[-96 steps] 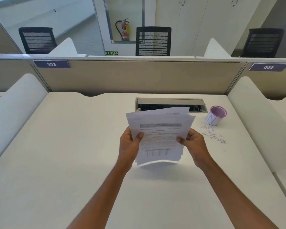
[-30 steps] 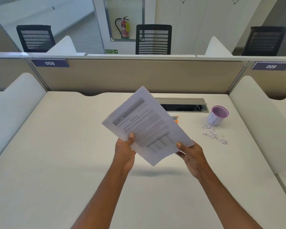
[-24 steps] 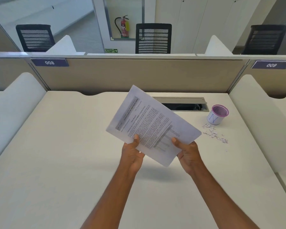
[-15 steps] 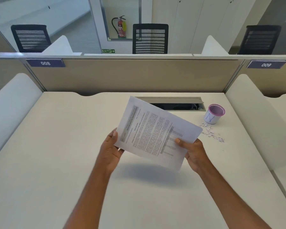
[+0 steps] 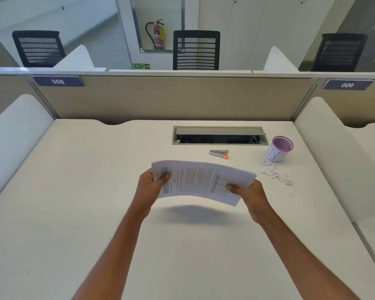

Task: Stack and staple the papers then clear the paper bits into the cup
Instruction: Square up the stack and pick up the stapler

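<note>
A squared-up stack of printed papers (image 5: 198, 180) hangs nearly flat above the middle of the white desk (image 5: 74, 191), turned sideways. My left hand (image 5: 151, 186) grips its left edge, thumb on top. My right hand (image 5: 248, 194) grips its right edge the same way. Behind the papers a small silver stapler with orange tips (image 5: 219, 153) lies on the desk. At the far right stands a purple mesh cup (image 5: 278, 149) with a white label. A scatter of small white paper bits (image 5: 275, 175) lies just in front of the cup.
An open cable tray (image 5: 219, 137) is set into the desk behind the stapler. A beige partition (image 5: 171, 98) closes the back. White curved dividers (image 5: 15, 126) flank both sides of the desk.
The fanned sheets have been squared into one stack, turned sideways and lowered close to flat. With the stack lowered, the stapler behind it has come into view.
</note>
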Available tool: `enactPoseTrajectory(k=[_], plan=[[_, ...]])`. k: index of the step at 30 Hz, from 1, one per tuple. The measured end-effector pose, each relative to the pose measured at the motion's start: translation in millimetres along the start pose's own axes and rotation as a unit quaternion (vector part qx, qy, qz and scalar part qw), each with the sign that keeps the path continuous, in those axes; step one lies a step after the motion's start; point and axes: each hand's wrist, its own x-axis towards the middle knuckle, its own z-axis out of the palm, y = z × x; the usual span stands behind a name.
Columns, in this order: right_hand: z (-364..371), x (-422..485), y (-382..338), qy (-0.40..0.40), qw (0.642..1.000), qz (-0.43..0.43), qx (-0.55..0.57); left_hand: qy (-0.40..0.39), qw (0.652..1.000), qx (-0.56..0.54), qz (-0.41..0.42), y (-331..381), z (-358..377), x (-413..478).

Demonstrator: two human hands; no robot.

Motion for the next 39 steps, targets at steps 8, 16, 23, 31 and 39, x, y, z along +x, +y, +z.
enactPoseTrajectory(k=[8,16,23,31,39], plan=[[-2.7,6.2,26.8,0.013,1.000,0.023,0.004,0.016,1.000,-0.009,-0.015,-36.6,8.2,0.1],[0.0,8.4,28.5,-0.007,1.000,0.002,-0.020,0.020,1.000,-0.014,-0.019,-41.6,4.8,5.0],[-0.3,8.8,31.7,-0.008,1.000,0.009,-0.016,0.015,0.999,-0.014,-0.043,-47.6,-0.6,4.0],[1.7,8.1,36.6,-0.006,1.000,0.023,-0.017,0.008,0.997,-0.028,-0.064,-49.3,0.1,2.4],[2.8,7.9,34.5,-0.003,0.999,0.028,-0.017,0.016,0.998,-0.020,-0.064,-47.6,-0.4,-0.9]])
